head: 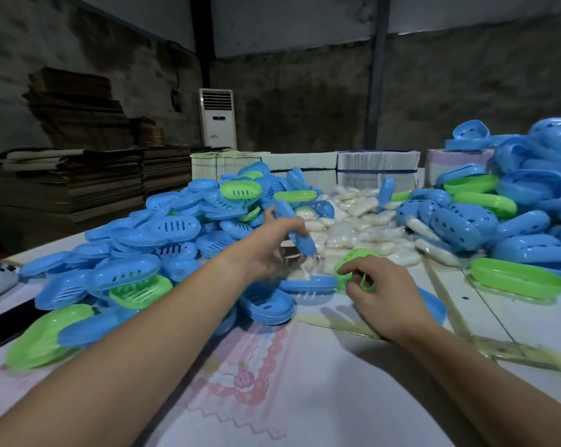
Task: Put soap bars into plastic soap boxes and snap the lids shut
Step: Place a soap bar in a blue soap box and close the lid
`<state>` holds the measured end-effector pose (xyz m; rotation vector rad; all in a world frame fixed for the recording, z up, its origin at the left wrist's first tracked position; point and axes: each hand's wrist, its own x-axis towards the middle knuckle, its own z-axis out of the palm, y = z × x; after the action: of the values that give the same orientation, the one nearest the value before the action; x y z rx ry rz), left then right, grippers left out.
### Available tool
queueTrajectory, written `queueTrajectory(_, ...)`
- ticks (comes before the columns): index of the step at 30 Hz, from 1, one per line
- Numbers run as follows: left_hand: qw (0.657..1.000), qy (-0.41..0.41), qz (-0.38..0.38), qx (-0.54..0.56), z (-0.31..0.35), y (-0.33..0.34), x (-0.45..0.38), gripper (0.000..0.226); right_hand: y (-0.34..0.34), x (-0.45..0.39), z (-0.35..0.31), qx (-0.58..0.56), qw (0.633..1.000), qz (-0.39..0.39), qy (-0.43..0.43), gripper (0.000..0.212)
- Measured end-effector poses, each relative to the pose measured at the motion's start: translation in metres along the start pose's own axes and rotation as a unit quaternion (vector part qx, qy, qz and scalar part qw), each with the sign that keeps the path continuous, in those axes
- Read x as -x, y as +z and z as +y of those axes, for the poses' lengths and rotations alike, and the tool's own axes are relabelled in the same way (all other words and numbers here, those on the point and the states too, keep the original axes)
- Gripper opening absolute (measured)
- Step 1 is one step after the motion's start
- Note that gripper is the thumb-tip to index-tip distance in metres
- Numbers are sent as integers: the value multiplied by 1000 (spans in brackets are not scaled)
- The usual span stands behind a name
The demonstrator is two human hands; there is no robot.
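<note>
My left hand (272, 246) grips a blue soap box part (296, 232), tilted on edge above the table. A wrapped white soap bar (301, 269) shows blurred just under that hand. My right hand (382, 291) pinches a green soap box part (350, 269) by its near edge on the table. A blue slotted tray (308, 283) lies between the two hands. Behind them is a heap of wrapped white soap bars (359, 227).
A big pile of blue and green box halves (163, 240) fills the left. More blue lids (524, 214) heap up on the right, with a green half (517, 282) in front. Phones (1, 317) lie at the left edge. Paper stacks (375, 169) stand behind.
</note>
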<state>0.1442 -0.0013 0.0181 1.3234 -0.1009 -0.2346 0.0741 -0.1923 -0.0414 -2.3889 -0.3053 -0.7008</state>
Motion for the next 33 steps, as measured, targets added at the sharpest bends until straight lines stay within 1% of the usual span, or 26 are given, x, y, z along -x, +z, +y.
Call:
queueTrajectory(2, 999, 11, -41, 34, -15, 14, 11, 39, -1, -2, 5, 32, 999, -9, 17, 23)
queueTrajectory(3, 997, 25, -54, 41, -21, 19, 16, 40, -2, -2, 8, 53, 998, -13, 24, 23)
queueTrajectory(4, 997, 43, -60, 37, -25, 23, 19, 46, -3, -3, 11, 73, 997, -13, 29, 23)
queueTrajectory(7, 992, 107, -60, -21, -26, 24, 27, 79, -8, -8, 18, 126, 991, -9, 45, 26)
queueTrajectory(9, 990, 127, -54, -21, -21, 21, 31, 84, -14, -9, 22, 141, 989, 1, 51, 27)
queueTrajectory(12, 991, 119, -28, 55, -12, 9, 30, 76, -13, -10, 19, 131, 990, 27, 41, 26)
queueTrajectory(15, 981, 118, -10, 152, -7, 5, 28, 65, -9, -10, 11, 106, 994, 37, 20, 23)
queueTrajectory(17, 971, 100, -10, 215, -5, 5, 29, 47, -1, -14, 3, 109, 994, 14, 20, 22)
queueTrajectory(18, 968, 89, -5, 234, -5, 5, 30, 35, 4, -18, -1, 117, 993, -3, 25, 23)
queueTrajectory(19, 967, 76, 6, 242, -5, 5, 30, 28, 8, -24, -7, 124, 992, -21, 29, 24)
queueTrajectory(20, 970, 64, 20, 235, -5, 5, 29, 30, 13, -30, -12, 128, 991, -37, 33, 26)
queueTrajectory(22, 975, 48, 54, 210, -5, 4, 27, 46, 26, -45, -26, 120, 990, -57, 39, 31)
queueTrajectory(24, 974, 46, 82, 205, -4, 2, 24, 57, 41, -63, -39, 122, 988, -77, 49, 36)
queueTrajectory(27, 966, 64, 108, 225, -3, 4, 24, 57, 65, -83, -54, 182, 972, -138, 63, 44)
queueTrajectory(29, 963, 81, 125, 224, -1, 6, 23, 55, 76, -90, -57, 211, 960, -173, 66, 41)
queueTrajectory(31, 962, 85, 136, 223, 0, 5, 23, 55, 80, -95, -56, 213, 958, -174, 86, 42)
queueTrajectory(33, 962, 86, 133, 223, 0, 4, 24, 56, 80, -97, -53, 222, 957, -154, 104, 49)
